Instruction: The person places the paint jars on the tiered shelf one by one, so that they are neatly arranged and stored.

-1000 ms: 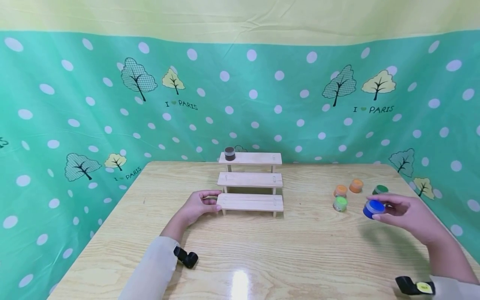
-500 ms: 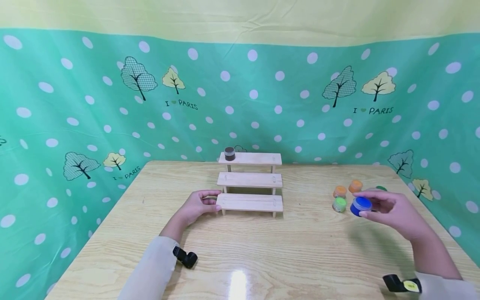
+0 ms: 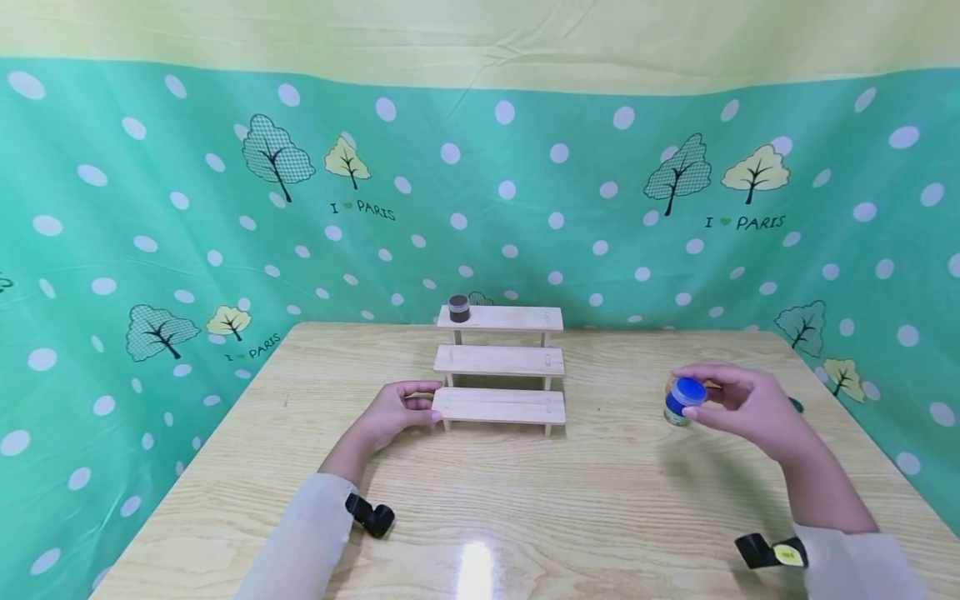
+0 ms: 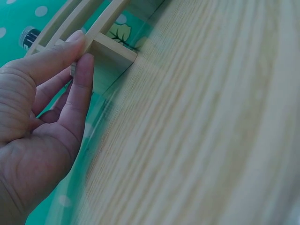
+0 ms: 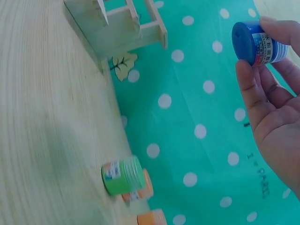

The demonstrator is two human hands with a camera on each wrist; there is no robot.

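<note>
A three-step wooden stand (image 3: 498, 406) sits at mid-table. My left hand (image 3: 393, 414) pinches the left end of its lowest step; the left wrist view shows thumb and forefinger on that step's end (image 4: 89, 42). On the top step's left end stands a black-brown jar (image 3: 459, 308). To the right, my right hand (image 3: 750, 410) grips a small blue jar (image 3: 686, 396) between thumb and fingers, off the table. A label shows on the blue jar's side in the right wrist view. Behind it in the head view, other jars are mostly hidden.
A light green jar (image 5: 124, 176) and two orange jars (image 5: 145, 187) stand on the table in the right wrist view. The edge of a dark green jar (image 3: 796, 405) shows beyond my right hand. A polka-dot curtain (image 3: 502, 183) hangs behind the table.
My right hand has carried the blue jar leftward and slightly up, now in front of the orange and light green jars. The left hand has stayed on the stand.
</note>
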